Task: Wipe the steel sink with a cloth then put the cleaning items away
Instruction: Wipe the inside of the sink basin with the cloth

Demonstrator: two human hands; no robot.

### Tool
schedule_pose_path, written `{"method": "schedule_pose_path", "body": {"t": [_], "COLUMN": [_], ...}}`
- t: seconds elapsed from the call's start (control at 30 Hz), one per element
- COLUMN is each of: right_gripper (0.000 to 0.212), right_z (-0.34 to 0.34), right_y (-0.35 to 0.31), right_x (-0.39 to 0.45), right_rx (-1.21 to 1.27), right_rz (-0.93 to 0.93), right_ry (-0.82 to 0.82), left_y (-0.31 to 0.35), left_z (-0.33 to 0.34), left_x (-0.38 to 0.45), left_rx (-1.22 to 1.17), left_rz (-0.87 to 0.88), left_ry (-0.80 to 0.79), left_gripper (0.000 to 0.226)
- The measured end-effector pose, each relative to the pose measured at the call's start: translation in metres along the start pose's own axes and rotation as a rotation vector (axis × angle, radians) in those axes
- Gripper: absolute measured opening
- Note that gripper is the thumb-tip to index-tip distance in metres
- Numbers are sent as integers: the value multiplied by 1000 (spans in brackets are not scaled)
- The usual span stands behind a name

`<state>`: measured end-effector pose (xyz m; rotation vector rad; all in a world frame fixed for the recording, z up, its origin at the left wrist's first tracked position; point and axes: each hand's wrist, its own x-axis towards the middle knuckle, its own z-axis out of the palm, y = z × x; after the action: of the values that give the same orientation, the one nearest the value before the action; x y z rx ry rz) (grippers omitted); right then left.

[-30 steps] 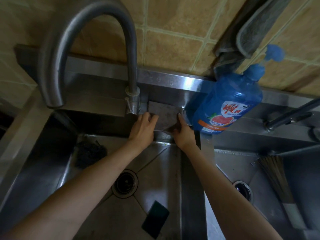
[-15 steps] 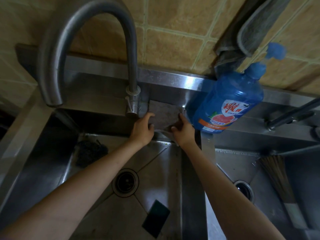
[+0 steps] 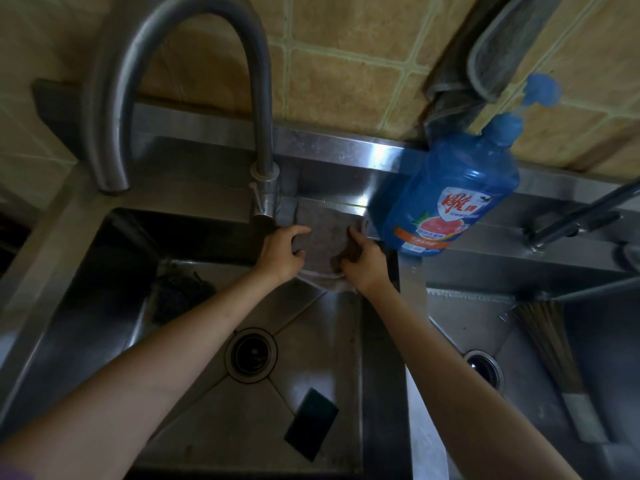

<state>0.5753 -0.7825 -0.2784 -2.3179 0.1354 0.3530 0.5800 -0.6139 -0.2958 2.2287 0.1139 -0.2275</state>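
Both hands are on the grey cloth (image 3: 323, 237), which lies on the back ledge of the steel sink (image 3: 194, 199), between the faucet (image 3: 266, 188) base and the blue detergent bottle (image 3: 453, 199), with its near edge draping over the rim into the left basin. Left hand (image 3: 282, 252) has fingers curled over the cloth's left edge, gripping it. Right hand (image 3: 362, 261) is curled on the right side, pinching a bunched fold of cloth. The bottle stands on the ledge just right of the cloth, touching or nearly so; can't tell which. In the left basin: a dark green sponge (image 3: 311, 423) flat on the floor near the front, the drain (image 3: 251, 355) at centre, a dark scouring pad (image 3: 180, 296) in the back-left corner. The right basin holds a bamboo brush (image 3: 550, 348) leaning along its floor. A grey towel (image 3: 485, 50) hangs on the tiled wall above the bottle.
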Motion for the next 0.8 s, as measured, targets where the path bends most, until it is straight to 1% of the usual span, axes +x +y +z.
{"method": "schedule_pose_path", "body": {"t": [0.27, 0.37, 0.47, 0.57, 0.67, 0.8], "right_gripper": [68, 65, 59, 59, 57, 60], "right_z": [-2, 2, 7, 12, 18, 26], "right_y": [3, 6, 11, 12, 14, 22], "right_x": [-16, -26, -34, -39, -43, -42], "right_rx": [-110, -112, -85, -75, -62, -95], "right_rz": [-38, -70, -61, -74, -79, -71], "right_ry": [-22, -12, -13, -45, -73, -143], "left_y": [-5, -9, -12, -16, -22, -29], "left_z": [3, 5, 6, 7, 11, 14], "left_x": [-17, -28, -40, -51, -60, -69], "left_rx": [56, 75, 107, 113, 136, 216], "left_rz": [8, 41, 57, 43, 31, 28], "left_ry": [-19, -19, 3, 27, 18, 12], "left_gripper": [57, 59, 58, 57, 57, 55]}}
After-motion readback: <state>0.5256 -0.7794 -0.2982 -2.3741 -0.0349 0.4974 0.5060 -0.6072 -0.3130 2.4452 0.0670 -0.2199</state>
